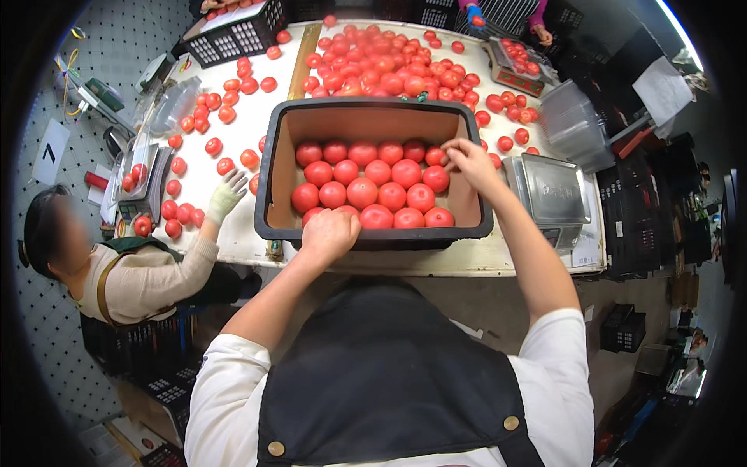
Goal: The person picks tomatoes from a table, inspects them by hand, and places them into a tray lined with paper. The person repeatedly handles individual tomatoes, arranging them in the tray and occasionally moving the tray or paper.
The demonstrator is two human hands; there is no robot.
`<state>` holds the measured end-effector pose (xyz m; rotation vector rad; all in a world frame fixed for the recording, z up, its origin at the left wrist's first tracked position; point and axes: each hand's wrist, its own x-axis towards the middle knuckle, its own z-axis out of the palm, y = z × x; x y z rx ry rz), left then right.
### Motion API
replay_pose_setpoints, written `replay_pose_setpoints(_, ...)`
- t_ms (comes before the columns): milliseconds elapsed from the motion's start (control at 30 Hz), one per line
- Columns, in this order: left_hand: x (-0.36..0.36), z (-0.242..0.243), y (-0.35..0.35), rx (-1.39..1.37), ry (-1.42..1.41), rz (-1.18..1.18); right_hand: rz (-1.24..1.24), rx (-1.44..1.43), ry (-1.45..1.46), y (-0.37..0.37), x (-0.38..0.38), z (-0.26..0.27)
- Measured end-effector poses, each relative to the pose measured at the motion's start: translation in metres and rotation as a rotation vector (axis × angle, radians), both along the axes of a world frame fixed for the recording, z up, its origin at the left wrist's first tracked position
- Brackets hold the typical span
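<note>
A deep black plastic crate (373, 234) lined with brown cardboard stands at the table's near edge, directly before me. Several red tomatoes (362, 192) lie in rows on its floor. My left hand (331, 232) rests with curled fingers over the crate's near rim, its fingertips by the front row of tomatoes. Inside the crate's far right part, my right hand (464, 160) has its fingers at a tomato (435, 156); whether it grips that tomato, I cannot tell. Beyond the crate a large heap of tomatoes (391, 67) covers the middle of the white table.
At the left, a person's gloved hand (226, 195) reaches over the table near loose tomatoes. Another person works at the far right beside a scale (516, 79). A metal-topped scale (554, 187) and clear plastic trays (575, 125) stand right of the crate. A black crate (233, 41) sits far left.
</note>
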<state>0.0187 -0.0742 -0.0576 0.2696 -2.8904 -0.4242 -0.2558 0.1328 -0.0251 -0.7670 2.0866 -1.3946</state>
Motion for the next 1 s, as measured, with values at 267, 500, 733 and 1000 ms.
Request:
replay_pose_setpoints(267,0.006,0.012,0.029,0.121,-0.135,0.118,0.662,0.704,0.673,-0.05,-0.056,-0.07)
replay_pose_setpoints(500,-0.001,0.019,0.029,0.173,-0.187,0.203,0.912,1.04,1.266,-0.037,-0.035,-0.118)
replay_pose_setpoints(733,-0.072,0.011,-0.029,0.899,-0.006,0.393,0.867,1.142,1.3,-0.056,-0.041,-0.147)
replay_pose_setpoints(1000,-0.116,-0.051,-0.061,1.09,0.066,0.618,0.902,1.064,1.425,-0.048,-0.044,-0.135)
